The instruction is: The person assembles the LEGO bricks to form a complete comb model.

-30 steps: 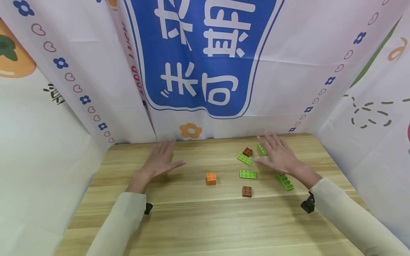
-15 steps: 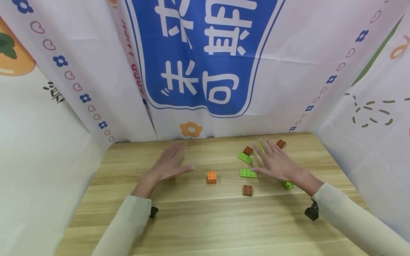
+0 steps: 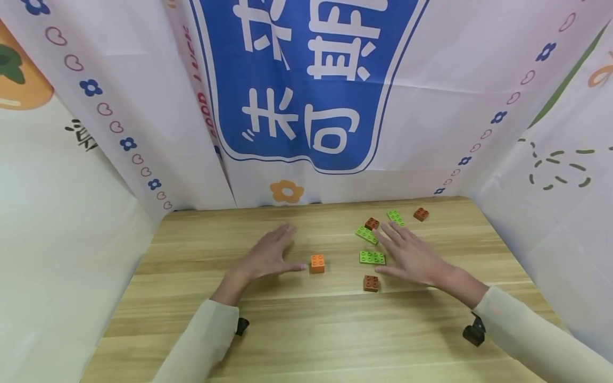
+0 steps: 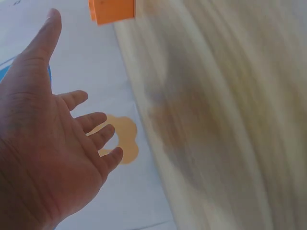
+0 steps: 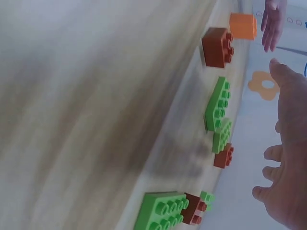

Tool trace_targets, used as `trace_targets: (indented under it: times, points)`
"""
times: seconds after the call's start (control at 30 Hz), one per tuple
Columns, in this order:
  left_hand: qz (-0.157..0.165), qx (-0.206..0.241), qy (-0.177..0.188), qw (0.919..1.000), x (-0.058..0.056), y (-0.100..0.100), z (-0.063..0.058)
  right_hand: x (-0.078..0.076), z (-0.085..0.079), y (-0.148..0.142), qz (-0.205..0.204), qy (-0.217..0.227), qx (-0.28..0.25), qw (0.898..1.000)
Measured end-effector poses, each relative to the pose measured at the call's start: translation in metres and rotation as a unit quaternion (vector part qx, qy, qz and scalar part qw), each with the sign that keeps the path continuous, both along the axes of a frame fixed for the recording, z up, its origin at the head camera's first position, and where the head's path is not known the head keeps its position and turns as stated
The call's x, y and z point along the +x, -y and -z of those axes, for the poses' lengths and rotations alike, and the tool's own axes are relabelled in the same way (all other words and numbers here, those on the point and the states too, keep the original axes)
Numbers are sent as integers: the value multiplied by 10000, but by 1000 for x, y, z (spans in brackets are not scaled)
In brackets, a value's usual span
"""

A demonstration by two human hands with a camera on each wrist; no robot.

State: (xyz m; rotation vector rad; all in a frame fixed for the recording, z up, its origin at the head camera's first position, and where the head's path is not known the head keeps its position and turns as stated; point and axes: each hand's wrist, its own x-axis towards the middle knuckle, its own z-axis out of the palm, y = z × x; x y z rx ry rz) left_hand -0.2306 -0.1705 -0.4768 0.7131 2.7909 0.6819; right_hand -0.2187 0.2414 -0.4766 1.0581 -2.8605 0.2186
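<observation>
Orange square studded plastic brick [image 3: 317,264] lies ungripped just beside the left hand's thumb; left hand [image 3: 265,258] and right hand [image 3: 414,259] hold nothing, fingers apart.

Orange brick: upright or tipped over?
Upright: the head view shows the orange brick resting on the wooden tabletop with its four studs facing up.

Just below centre, the orange square studded plastic block [image 3: 317,264] shows smooth sides with a faint sheen, and the lime-green oblong plastic brick [image 3: 372,258] to its right matches! Underneath, the pale wood-grain tabletop [image 3: 287,335] gives a soft satin gleam, while across the top it's matt, creased white printed cloth [image 3: 431,133].
</observation>
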Motion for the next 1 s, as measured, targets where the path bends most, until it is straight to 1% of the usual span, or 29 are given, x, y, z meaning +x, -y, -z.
trace_targets:
  times: [0.17,0.33,0.4,0.5,0.67,0.73,0.83,1.0]
  points:
    - [211,200,57,9996,7,-10,3,9,7,0,-269,-214,-207,9992]
    - [266,381,-9,9989,12,-17,5,19,11,0,-379,-195,-393,9983]
    - [230,430,-14,9988,14,-19,6,22,14,1,-407,-190,-425,9981]
    - [157,528,93,9984,16,-23,7,27,18,3,-460,-189,-476,9976]
    - [110,859,276,9959,19,-29,12,35,24,7,-540,-232,-637,9962]
    - [123,975,274,9948,19,-32,14,38,28,8,-536,-259,-736,9955]
    - [103,997,266,9946,21,-36,15,41,34,10,-515,-239,-890,9944]
    - [-90,1071,261,9939,23,-41,15,44,43,14,-558,-37,-1130,9920]
